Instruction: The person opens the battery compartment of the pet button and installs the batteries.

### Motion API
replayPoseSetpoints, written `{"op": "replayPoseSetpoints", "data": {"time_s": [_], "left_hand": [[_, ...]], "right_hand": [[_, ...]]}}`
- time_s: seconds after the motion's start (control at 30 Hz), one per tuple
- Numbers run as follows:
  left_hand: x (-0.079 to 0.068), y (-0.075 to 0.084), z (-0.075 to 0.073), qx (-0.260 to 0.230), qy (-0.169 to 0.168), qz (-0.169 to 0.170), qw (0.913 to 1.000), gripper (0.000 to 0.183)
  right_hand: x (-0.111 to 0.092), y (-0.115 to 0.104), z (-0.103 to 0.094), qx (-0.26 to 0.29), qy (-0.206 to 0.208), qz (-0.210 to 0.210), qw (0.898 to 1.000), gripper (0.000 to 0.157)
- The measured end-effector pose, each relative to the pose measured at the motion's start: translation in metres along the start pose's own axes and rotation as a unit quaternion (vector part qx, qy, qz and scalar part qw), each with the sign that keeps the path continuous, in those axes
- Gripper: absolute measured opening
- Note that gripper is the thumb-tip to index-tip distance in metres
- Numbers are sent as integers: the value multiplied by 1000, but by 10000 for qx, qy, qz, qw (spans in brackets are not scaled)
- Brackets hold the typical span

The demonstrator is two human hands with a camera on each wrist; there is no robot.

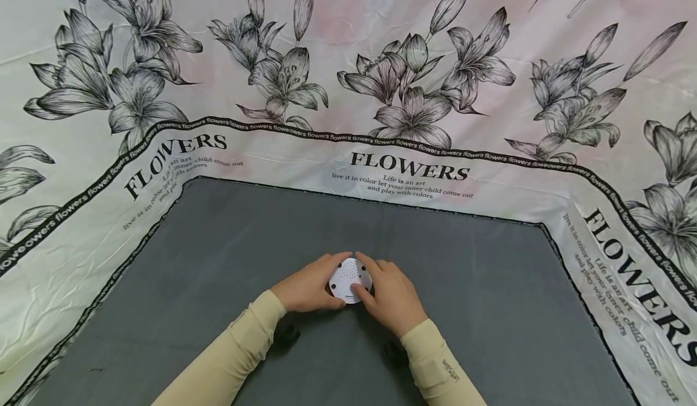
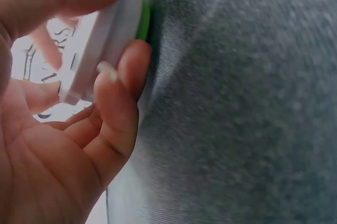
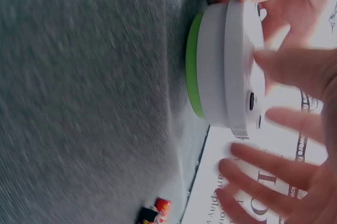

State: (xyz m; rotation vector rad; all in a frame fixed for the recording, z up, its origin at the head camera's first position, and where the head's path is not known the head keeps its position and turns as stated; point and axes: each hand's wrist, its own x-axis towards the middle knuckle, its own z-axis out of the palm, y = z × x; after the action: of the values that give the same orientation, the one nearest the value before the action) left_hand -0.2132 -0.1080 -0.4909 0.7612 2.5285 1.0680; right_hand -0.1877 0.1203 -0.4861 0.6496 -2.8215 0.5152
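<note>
A round white device (image 1: 344, 280) with small speaker holes and black dots on its upper face is between the two hands. Its green underside (image 3: 193, 66) faces the grey cloth, close over it. My left hand (image 1: 309, 284) grips its rim, thumb on the near edge and fingers curled around the side, as the left wrist view shows. My right hand (image 1: 394, 294) is at the other side. Its thumb (image 3: 297, 71) touches the flat upper face, while the other fingers spread out fairly straight past the edge in the right wrist view.
Grey cloth (image 1: 490, 309) covers the surface under the hands. A white border printed with "FLOWERS" lettering (image 1: 411, 167) and black lily drawings surrounds it. A small red and black item (image 3: 158, 211) shows at the bottom of the right wrist view.
</note>
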Motion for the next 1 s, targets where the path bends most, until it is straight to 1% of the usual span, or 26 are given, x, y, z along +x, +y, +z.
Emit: {"op": "replayPoseSetpoints", "data": {"time_s": [0.07,0.1,0.2,0.27,0.53,0.63,0.83,1.0], "left_hand": [[0,-2,0,-130,-66,7,9999,97],[1,-3,0,-203,-98,10,9997,97],[1,-7,0,-395,-179,-3,9991,98],[2,-9,-1,-465,-216,-6,9987,99],[3,-11,-1,-484,-190,-63,9986,101],[3,-12,-1,-458,-161,-102,9988,101],[4,-12,-1,-464,-80,-89,9988,101],[4,-11,-2,-565,-113,-97,9983,99]], "right_hand": [[2,1,-2,-50,29,-301,9995,58],[2,1,-3,-24,40,-475,9989,54],[5,0,-6,10,87,-971,9952,36],[6,-1,-7,-50,118,-1188,9928,28],[13,-4,-12,-233,-135,-1409,9897,21],[16,-5,-12,-304,-172,-1483,9883,20],[18,-6,-11,-294,-102,-1745,9842,19],[17,-6,-9,-385,103,-1893,9811,20]]}}
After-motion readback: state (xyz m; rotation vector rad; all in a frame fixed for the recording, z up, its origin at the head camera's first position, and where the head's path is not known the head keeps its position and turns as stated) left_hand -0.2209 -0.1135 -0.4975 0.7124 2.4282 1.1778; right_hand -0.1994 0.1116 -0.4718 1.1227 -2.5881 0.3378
